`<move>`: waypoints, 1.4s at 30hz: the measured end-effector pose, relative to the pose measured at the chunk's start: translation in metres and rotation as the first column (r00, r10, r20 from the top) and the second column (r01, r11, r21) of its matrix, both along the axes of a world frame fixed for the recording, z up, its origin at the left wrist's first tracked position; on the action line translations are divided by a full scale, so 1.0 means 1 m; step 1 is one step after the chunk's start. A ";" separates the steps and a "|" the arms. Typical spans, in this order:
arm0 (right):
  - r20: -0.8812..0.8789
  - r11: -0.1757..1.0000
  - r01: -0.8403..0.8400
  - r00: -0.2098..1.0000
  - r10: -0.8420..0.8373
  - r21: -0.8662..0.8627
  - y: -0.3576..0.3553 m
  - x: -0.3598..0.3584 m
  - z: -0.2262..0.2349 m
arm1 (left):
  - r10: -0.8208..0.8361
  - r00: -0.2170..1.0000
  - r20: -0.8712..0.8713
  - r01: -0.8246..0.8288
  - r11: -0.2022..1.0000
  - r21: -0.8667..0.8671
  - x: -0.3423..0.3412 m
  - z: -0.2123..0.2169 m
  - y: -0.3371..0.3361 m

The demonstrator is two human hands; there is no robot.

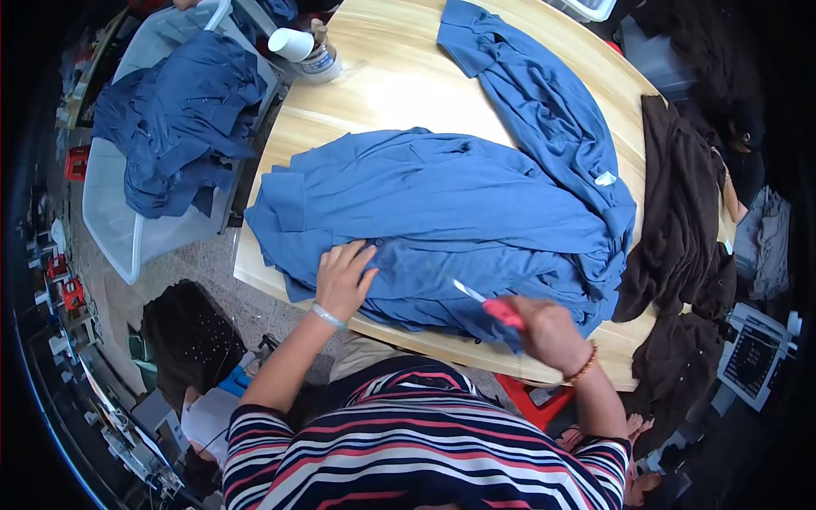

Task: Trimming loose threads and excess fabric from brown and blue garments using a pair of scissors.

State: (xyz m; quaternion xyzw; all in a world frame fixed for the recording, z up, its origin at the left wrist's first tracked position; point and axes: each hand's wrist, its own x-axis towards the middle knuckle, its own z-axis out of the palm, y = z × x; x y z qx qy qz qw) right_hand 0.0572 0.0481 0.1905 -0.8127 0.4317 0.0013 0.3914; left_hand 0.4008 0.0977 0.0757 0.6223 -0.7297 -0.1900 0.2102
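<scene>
A blue garment with a collar at its left end lies spread across the near half of the wooden table. My left hand rests on it with fingers extended, the fingertips beside a small dark button. Over the garment's near right part, my right hand grips a pink-handled tool with a narrow pale blade pointing left and away from me. Its exact kind is unclear, and my fingers cover part of the handle. Another blue garment stretches along the table's far right side, meeting the first one.
Blue garments are heaped over a translucent bin at left. A white cup and a jar stand near the far left edge. Dark brown garments drape the right edge, near another person's arm. A red stool sits below.
</scene>
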 end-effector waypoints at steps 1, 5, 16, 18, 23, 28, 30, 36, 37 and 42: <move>-0.071 0.998 -0.052 0.996 0.053 0.021 0.006 0.011 -0.006 | 0.004 0.999 0.046 -0.004 1.000 0.007 0.000 -0.007 0.000; -0.175 0.984 -0.173 0.969 0.175 0.031 0.009 0.048 -0.014 | -0.043 0.990 0.133 0.050 0.998 -0.043 0.004 -0.019 0.012; -0.099 0.960 -0.280 0.955 0.281 0.023 -0.002 0.083 -0.016 | 0.192 0.883 -0.429 -0.150 0.980 0.131 0.052 -0.012 0.030; -0.152 0.952 -0.264 0.946 0.287 0.152 -0.004 0.082 -0.002 | 0.583 0.627 -0.517 -0.286 0.789 0.544 0.046 -0.009 0.027; -0.014 0.993 -0.071 0.997 0.072 0.093 0.004 0.061 0.002 | 0.778 -0.304 -0.550 0.114 0.603 0.790 0.022 -0.007 -0.018; -0.202 0.998 -0.006 0.979 0.018 0.056 -0.001 0.054 0.005 | 0.700 -0.392 -0.597 0.102 0.678 0.728 0.012 -0.039 -0.027; -0.216 0.997 -0.056 0.974 0.065 0.048 -0.007 0.065 0.005 | 0.647 -0.357 -0.673 0.060 0.735 0.675 0.012 -0.045 -0.021; -0.132 0.982 -0.185 0.975 0.179 -0.030 -0.035 0.144 -0.020 | 0.648 -0.374 -0.663 0.066 0.732 0.678 0.009 -0.055 -0.021; -0.113 0.973 -0.226 0.969 0.220 -0.042 -0.038 0.155 -0.022 | 0.602 -0.445 -0.663 0.083 0.765 0.638 0.011 -0.058 -0.020; -0.188 0.955 -0.297 0.937 0.294 0.017 -0.039 0.139 -0.007 | 0.646 -0.402 -0.649 0.072 0.729 0.681 0.018 -0.055 -0.015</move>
